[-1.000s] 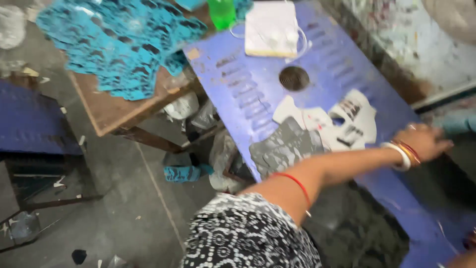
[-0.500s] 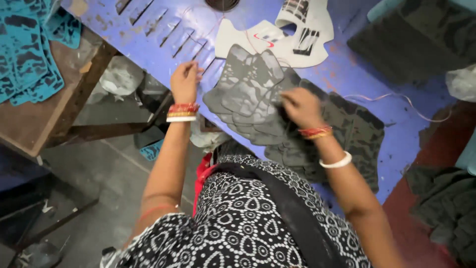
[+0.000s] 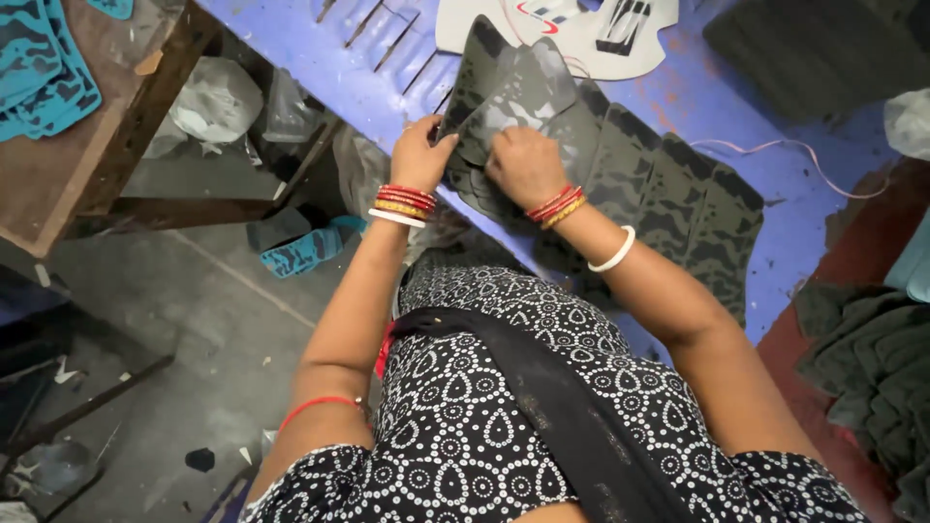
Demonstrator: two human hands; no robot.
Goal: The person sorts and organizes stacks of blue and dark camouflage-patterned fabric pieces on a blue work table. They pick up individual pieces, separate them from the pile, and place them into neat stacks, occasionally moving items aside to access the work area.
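A stack of dark grey patterned cut pieces (image 3: 668,194) lies on the blue table (image 3: 320,58). My left hand (image 3: 418,153) pinches the left edge of the top grey piece (image 3: 513,92), which is lifted and curled upward. My right hand (image 3: 525,167) grips the same piece lower down, pressing on the stack near the table's front edge. Both wrists carry red and white bangles. A white template (image 3: 572,34) with cut-out slots lies just beyond the lifted piece.
A wooden bench (image 3: 87,165) with teal patterned pieces (image 3: 44,63) stands at the left. Dark fabric (image 3: 872,358) is heaped at the right. A thin cord (image 3: 794,155) runs across the table. Scraps and plastic bags (image 3: 218,97) lie on the grey floor below.
The view has swung from the table's far side to the near stack. Both hands have closed in on the top grey piece and lifted its edge off the stack.
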